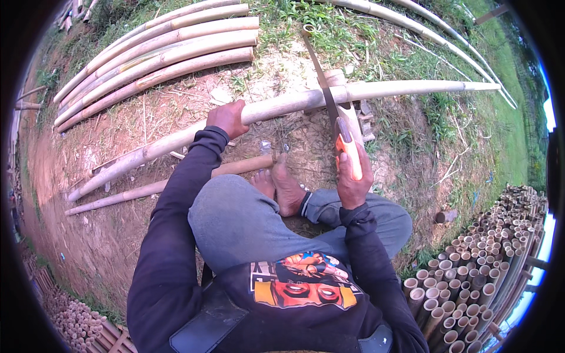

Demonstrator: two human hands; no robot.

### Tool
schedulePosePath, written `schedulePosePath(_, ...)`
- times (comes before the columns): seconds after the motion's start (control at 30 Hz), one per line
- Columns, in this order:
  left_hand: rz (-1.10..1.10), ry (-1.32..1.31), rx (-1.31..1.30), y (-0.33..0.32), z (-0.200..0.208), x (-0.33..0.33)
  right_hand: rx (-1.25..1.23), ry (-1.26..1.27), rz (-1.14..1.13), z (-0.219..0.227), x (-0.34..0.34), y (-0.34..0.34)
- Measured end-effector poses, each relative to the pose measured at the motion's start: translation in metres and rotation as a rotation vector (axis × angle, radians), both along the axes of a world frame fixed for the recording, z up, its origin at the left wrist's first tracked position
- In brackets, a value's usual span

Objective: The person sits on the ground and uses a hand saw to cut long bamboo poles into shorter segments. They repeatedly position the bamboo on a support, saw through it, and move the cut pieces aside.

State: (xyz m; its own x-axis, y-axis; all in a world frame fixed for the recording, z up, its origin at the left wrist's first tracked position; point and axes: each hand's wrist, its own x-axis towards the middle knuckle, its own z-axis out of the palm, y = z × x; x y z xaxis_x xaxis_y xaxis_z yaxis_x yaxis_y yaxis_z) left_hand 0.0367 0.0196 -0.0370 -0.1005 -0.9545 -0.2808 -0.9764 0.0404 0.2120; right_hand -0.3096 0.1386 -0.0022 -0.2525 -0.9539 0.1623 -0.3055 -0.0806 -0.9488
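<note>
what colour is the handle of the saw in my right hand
The saw handle is orange with pale areas, best seen in the head view.

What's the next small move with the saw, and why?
I'd probably draw the saw through one light stroke with the right hand: its blade crosses the pole, that hand grips the handle, and the left hand clasps the pole to steady it. Cut depth isn't discernible.

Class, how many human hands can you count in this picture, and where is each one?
2: the left hand grips the long bamboo pole, and the right hand holds the saw. No other hands show.
</note>
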Motion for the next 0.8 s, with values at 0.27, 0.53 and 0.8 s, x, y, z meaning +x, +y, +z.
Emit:
schedulePosePath(0.27, -0.020, -0.053, 0.050, -0.004, 0.006, -0.002, 0.077, 0.001, 0.015, 0.037, -0.027, 0.079)
schedulePosePath(0.53, 0.009, -0.064, 0.040, -0.002, 0.006, -0.007, 0.087, -0.025, 0.026, 0.015, -0.004, -0.013)
schedulePosePath(0.8, 0.013, -0.100, 0.056, -0.002, 0.006, -0.006, 0.182, -0.084, -0.009, 0.030, -0.039, 0.085)
